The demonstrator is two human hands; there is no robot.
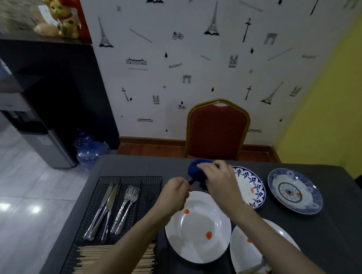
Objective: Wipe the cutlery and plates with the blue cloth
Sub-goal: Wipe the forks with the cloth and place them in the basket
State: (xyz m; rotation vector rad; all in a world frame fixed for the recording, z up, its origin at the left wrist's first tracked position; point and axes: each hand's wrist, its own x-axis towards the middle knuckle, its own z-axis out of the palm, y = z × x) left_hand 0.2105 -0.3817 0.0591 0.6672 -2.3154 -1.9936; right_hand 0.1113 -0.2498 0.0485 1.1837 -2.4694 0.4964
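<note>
Dark grey tablecloth covers the table (326,244), set against a white wall with Eiffel-tower stickers, yellow wall at right, red padded chair (217,131) at the far edge. Left hand (175,193) is curled into a loose fist above the top rim of the white plate, thumb and fingers pinched on a small dark item; too little shows to tell what it is. Right hand (217,179) has its fingers bent round the blue cloth (197,172), which is bunched around the far end of that dark item, just above the tabletop between the white plate and the chair. Hands are close together but not touching.

Plates, four: white plate (197,227) in front with two orange-red spots; second white plate (252,239) at lower right, partly hidden by the right forearm, with an orange smear; blue-patterned plate (254,188) partly behind the right wrist, one orange spot; blue-and-white bowl plate (295,191) further right, small orange mark near its centre.

Black wire cutlery tray (104,180) sits left of the plates: two knives (107,204) in one slot, forks (127,204) in the next, exact count unclear, about three. Front compartment holds a pile of wooden chopsticks (94,256), too many to count.
</note>
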